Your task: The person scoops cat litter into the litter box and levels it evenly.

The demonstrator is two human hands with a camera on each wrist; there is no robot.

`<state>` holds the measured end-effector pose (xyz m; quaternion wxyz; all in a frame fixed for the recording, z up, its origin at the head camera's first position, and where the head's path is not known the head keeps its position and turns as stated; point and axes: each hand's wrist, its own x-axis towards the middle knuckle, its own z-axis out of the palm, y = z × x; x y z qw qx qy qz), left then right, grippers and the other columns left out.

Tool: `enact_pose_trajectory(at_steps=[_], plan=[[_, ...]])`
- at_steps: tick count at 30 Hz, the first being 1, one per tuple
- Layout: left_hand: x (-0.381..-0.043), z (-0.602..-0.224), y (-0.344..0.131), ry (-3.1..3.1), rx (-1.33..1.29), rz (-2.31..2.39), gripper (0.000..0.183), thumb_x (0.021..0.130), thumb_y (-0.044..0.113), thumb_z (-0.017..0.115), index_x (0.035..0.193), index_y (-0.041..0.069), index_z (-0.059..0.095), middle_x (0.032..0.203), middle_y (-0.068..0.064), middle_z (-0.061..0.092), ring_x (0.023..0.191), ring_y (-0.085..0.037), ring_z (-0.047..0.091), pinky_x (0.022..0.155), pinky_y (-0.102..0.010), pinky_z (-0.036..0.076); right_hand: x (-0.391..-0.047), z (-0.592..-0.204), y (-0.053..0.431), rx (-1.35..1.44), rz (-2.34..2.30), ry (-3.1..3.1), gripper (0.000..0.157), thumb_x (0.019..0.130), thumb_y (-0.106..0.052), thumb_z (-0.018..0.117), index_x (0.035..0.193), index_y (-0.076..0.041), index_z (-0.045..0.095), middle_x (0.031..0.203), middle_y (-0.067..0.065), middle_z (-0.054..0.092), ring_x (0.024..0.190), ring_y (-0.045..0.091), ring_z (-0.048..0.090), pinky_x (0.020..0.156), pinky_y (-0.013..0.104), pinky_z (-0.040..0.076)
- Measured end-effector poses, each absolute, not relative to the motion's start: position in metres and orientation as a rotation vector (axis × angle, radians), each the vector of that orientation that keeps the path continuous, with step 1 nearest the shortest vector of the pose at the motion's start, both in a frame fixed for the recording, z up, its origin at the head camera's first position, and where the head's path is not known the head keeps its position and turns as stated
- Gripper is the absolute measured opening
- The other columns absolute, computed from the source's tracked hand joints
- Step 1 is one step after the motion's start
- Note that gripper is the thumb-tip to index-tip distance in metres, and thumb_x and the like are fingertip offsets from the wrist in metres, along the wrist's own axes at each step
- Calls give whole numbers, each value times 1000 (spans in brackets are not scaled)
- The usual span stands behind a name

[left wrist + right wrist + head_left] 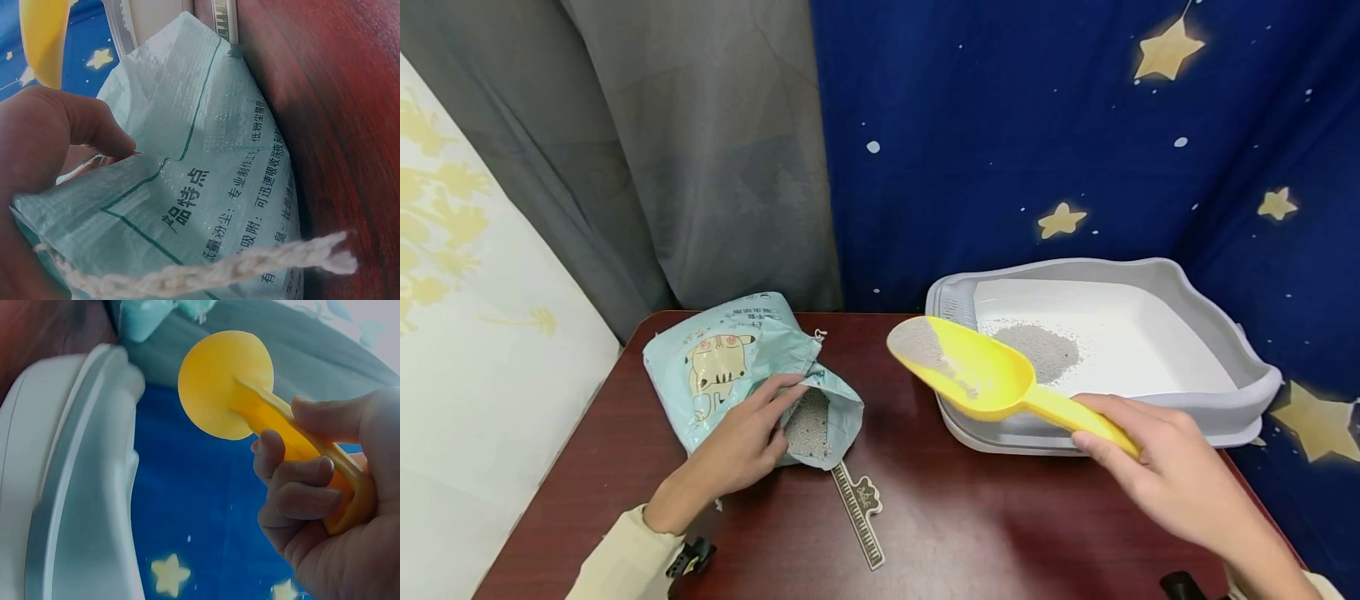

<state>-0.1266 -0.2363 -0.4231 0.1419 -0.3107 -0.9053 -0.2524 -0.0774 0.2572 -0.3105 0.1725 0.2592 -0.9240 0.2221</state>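
My right hand (1180, 475) grips the handle of a yellow scoop (1000, 375), its fingers curled round it in the right wrist view. Grey litter lies in the scoop's front end. In the head view the scoop overlaps the left front of a grey-and-white litter box (1240, 392), where a patch of grey litter (1037, 350) covers part of the white floor. At the left, my left hand (737, 442) holds the mouth of a light blue litter bag (662, 358). The bag lies on its side with grey litter showing inside. Its printed side (212, 187) fills the left wrist view.
A flat clip (859, 508) with a ruler-like edge lies on the dark red table (955, 533), below the bag's mouth. White drawstring (187, 278) hangs from the bag. Behind the table hang a grey curtain (730, 167) and a blue curtain with stars (962, 167).
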Motion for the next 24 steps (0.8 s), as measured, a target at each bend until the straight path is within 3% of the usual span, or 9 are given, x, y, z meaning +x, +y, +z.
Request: enact_pose_trajectory(at_steps=[11,24], plan=[[-127,-424,-237,-2627,-890,-731,66,85,-11,62,150,-2,62,153,-9,54,89,-11,56,73,-28,48,-86,-312,304,506,518,-2691,30,96,-16,85,125,-11,80,75,-13,55,67,2,47,57,26,38],[-127,-423,-236,-2607,-893,-737,65,85,-13,63,149,-2,63,152,-8,55,91,-12,58,73,-27,48,-105,-324,365,338,453,-2754,27,99,-18,82,119,-1,78,74,-5,60,64,0,42,55,29,33]])
